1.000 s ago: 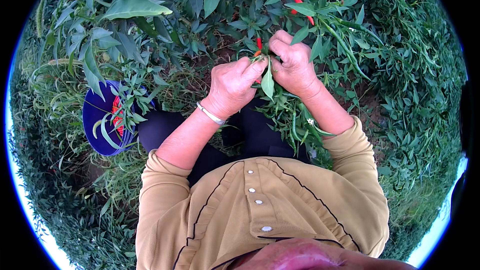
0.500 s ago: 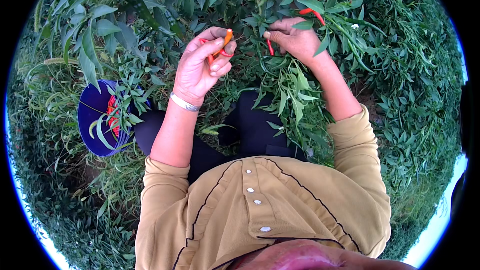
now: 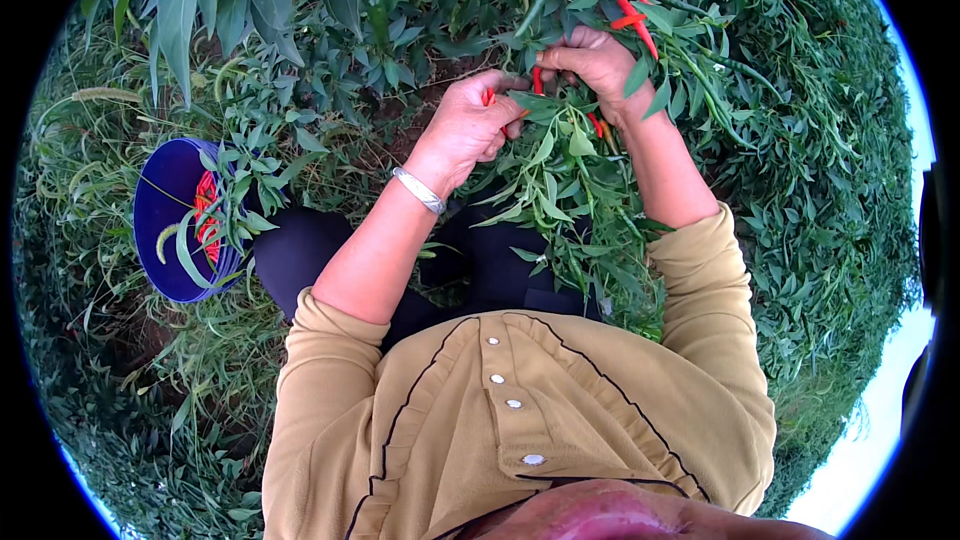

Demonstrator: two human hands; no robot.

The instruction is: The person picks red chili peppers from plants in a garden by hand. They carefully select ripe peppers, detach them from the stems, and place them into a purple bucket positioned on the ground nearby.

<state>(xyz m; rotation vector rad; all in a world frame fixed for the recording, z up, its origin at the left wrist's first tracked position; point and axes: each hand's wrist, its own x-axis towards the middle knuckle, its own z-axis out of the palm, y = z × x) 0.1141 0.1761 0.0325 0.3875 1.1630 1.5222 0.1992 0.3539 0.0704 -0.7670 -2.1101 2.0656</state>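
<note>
My left hand (image 3: 468, 128) is closed around red chili peppers (image 3: 489, 98), which show only in part between the fingers. Its fingertips reach the leaves of a chili plant (image 3: 550, 155) close to my other hand. My right hand (image 3: 594, 68) pinches at the same plant, with a red chili pepper (image 3: 538, 81) at its fingertips; whether the stem is in the pinch too is hidden. Just beyond that hand hang several ripe red chilies (image 3: 634, 18) and some green ones. Under my right wrist, small red chilies (image 3: 597, 126) peek out of the leaves.
A blue bucket (image 3: 160, 202) with red chilies (image 3: 207, 215) inside stands at the left, leaves and grass partly across its mouth. Large leaves (image 3: 175, 20) hang at the upper left. Dense chili plants (image 3: 800, 170) fill the right side. My knees (image 3: 300, 250) are beneath my arms.
My left hand, with its chilies, has moved right and slightly down to the plant beside my right hand. My right hand stays almost in place. The view has shifted slightly.
</note>
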